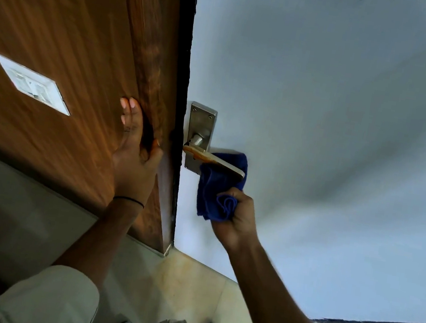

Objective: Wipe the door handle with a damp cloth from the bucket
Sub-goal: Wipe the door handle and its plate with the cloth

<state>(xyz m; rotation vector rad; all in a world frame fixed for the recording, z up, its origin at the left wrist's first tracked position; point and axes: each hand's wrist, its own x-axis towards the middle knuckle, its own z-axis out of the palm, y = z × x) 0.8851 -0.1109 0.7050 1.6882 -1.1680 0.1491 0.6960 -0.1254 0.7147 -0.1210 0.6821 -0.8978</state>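
Wiping is the step in hand: we hold the blue cloth [219,187] bunched in the right hand [236,217], fingers curled shut around its lower folds, while its upper part passes behind and under the lever of the door handle [214,160] and touches it. The handle sits on a metal backplate [201,123] fixed to the pale door [322,122], near that door's left edge, just right of the dark gap at the frame. The left hand [135,158] lies flat and spread against the wooden panel [60,28] to the left, thumb hooked toward the panel edge, gripping nothing; we judge that it braces the body. A white switch plate [32,84] is set in the panel further left. The next move, in our judgement, calls for drawing the cloth along the lever to its free end, then over the neck and backplate, with pressure kept low enough that the lever does not turn. The bucket is not in view. We cannot tell from this view whether the cloth is damp. The far side of the lever is hidden by the lever itself, and motion blur softens the panel grain and the near floor [187,290].
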